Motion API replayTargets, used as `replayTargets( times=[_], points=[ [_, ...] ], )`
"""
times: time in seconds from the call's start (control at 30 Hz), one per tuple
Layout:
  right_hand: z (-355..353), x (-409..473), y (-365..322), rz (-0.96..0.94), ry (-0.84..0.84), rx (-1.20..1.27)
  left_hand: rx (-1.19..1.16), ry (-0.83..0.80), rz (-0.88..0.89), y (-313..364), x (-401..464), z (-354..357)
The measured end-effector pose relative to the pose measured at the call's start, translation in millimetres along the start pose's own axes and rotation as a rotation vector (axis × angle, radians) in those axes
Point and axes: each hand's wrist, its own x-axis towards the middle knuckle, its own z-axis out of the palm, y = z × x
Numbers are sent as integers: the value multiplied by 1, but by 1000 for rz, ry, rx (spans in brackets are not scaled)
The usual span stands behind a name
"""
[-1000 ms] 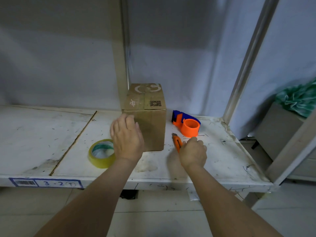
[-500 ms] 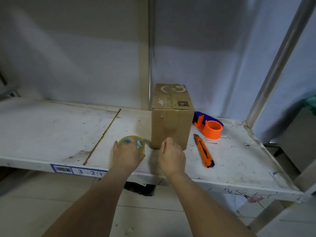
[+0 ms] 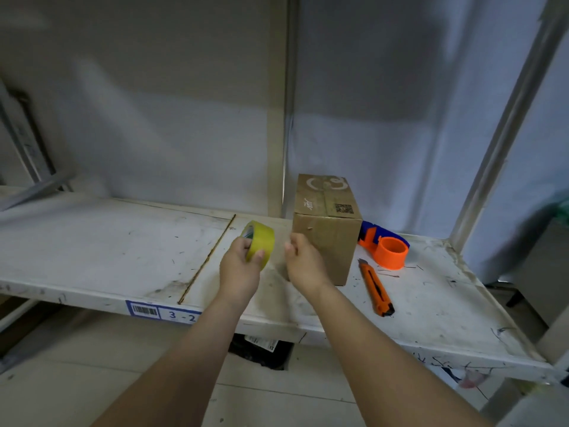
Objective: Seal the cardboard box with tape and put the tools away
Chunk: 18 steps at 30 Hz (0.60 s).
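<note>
A small brown cardboard box (image 3: 326, 229) stands on the white shelf (image 3: 107, 251), its top flaps closed. My left hand (image 3: 240, 269) grips a yellow tape roll (image 3: 260, 241), lifted off the shelf and held on edge just left of the box. My right hand (image 3: 303, 261) hovers between the roll and the box front, fingers loosely curled and holding nothing I can see. An orange utility knife (image 3: 376, 288) lies on the shelf right of the box. An orange and blue tape dispenser (image 3: 385, 246) sits behind the knife, beside the box.
A vertical shelf post (image 3: 278, 118) rises just behind the box, and a slanted post (image 3: 505, 124) stands at the right end. A blue label (image 3: 163, 312) marks the shelf's front edge. A dark bag (image 3: 261, 352) lies on the floor below.
My left hand has picked the tape roll up off the shelf and turned it on edge. My right hand left the knife and moved up beside the roll.
</note>
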Motion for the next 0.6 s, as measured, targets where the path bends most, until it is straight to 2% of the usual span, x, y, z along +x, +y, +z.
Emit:
replayTargets(
  times=[0.23, 0.47, 0.6],
  points=[
    [-27, 8, -52, -44, 126, 239, -239, -149, 57, 55, -18, -14],
    [-56, 0, -60, -83, 134, 341, -264, -253, 64, 74, -30, -16],
    [-64, -5, -61, -81, 163, 311, -269, -318, 36, 77, -34, -12]
  ],
)
